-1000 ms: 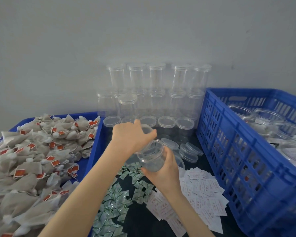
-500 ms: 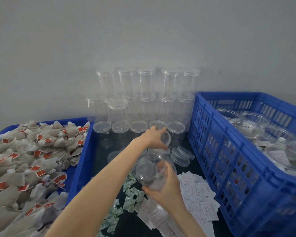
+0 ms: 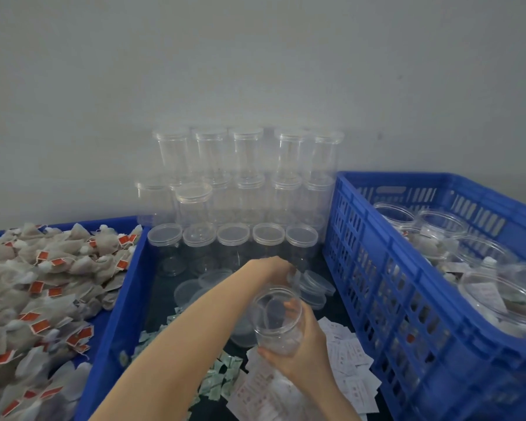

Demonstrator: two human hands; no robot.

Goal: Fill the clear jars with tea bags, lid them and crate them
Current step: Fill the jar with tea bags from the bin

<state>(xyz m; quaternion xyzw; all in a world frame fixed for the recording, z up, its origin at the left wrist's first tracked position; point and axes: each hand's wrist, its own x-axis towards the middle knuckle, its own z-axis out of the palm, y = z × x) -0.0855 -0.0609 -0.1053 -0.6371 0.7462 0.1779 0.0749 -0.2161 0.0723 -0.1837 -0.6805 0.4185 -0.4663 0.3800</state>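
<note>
My right hand [image 3: 304, 350] grips an empty clear jar [image 3: 278, 320] without a lid, tilted with its mouth towards me, over the dark tray floor. Just beyond it, my left hand [image 3: 271, 265] reaches down and pinches a clear lid [image 3: 292, 276] beside a pile of loose lids [image 3: 315, 287]. A heap of tea bags [image 3: 43, 284] with red tags fills the blue tray on the left. The blue crate [image 3: 377, 268] on the right holds several filled jars [image 3: 498, 299].
Empty lidded jars [image 3: 246, 153] are stacked in rows against the grey wall behind the lids. Small green sachets [image 3: 222, 375] and white paper slips [image 3: 353, 360] lie scattered under my arms. A blue tray wall [image 3: 125, 299] separates the tea bags from the work area.
My left hand lifted the lid off the jar and carried it away and down towards the loose lids. My right hand brought the jar nearer and tilted its mouth towards me.
</note>
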